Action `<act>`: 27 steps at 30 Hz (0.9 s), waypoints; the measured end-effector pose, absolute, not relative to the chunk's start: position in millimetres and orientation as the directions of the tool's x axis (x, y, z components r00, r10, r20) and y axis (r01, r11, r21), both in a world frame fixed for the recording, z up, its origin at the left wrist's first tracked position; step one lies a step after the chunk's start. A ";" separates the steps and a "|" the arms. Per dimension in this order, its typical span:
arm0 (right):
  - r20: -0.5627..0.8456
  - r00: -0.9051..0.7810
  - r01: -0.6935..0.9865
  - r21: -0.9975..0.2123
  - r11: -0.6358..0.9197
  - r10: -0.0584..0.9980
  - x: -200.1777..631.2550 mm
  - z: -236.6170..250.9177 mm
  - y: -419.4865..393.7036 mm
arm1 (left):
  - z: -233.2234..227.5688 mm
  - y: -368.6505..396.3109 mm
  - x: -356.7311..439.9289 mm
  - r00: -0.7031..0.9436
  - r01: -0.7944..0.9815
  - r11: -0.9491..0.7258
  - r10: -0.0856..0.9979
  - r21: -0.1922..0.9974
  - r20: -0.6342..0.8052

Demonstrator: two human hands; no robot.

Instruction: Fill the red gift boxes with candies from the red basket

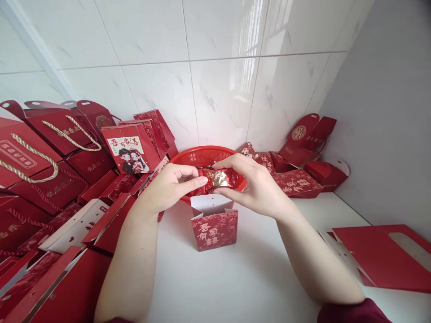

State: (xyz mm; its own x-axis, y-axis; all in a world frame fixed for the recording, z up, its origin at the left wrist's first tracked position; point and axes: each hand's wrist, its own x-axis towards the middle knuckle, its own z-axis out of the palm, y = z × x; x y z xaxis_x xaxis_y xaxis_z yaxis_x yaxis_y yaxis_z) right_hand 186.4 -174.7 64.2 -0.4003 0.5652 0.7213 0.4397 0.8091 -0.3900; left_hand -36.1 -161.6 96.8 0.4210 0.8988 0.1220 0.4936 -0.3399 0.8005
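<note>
A small red gift box (214, 226) stands open on the white table (249, 273), its white inside showing. Just above its opening, my left hand (168, 186) and my right hand (257, 181) together pinch a red and gold wrapped candy (219, 178), one hand at each end. Behind the hands sits a red plastic basket (202, 156); its contents are mostly hidden.
Several red gift bags and boxes (50, 148) with rope handles pile up on the left. More folded red boxes (298, 181) lie at the back right by the tiled wall. A flat unfolded red box (380, 258) lies at the right edge.
</note>
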 end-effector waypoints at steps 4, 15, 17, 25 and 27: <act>0.741 -0.422 0.530 -0.266 0.805 0.523 183.8 60.9 -171.6 | 97.6 -160.9 -34.3 0.420 0.513 -0.350 0.899 0.784 0.126; 0.790 -0.492 0.541 -0.053 0.839 0.367 184.0 58.4 -168.1 | 98.1 -160.8 -34.3 0.459 0.576 -0.409 0.878 0.708 0.134; 0.788 -0.493 0.542 -0.053 0.839 0.369 183.3 58.6 -168.4 | 97.9 -160.5 -34.6 0.468 0.581 -0.427 0.872 0.693 0.145; 0.794 -0.498 0.540 -0.031 0.841 0.349 182.8 58.5 -169.2 | 99.7 -163.0 -35.0 0.473 0.599 -0.439 0.869 0.669 0.147; 0.792 -0.499 0.542 -0.031 0.840 0.351 183.0 58.2 -169.1 | 99.9 -163.8 -34.8 0.471 0.603 -0.434 0.871 0.670 0.141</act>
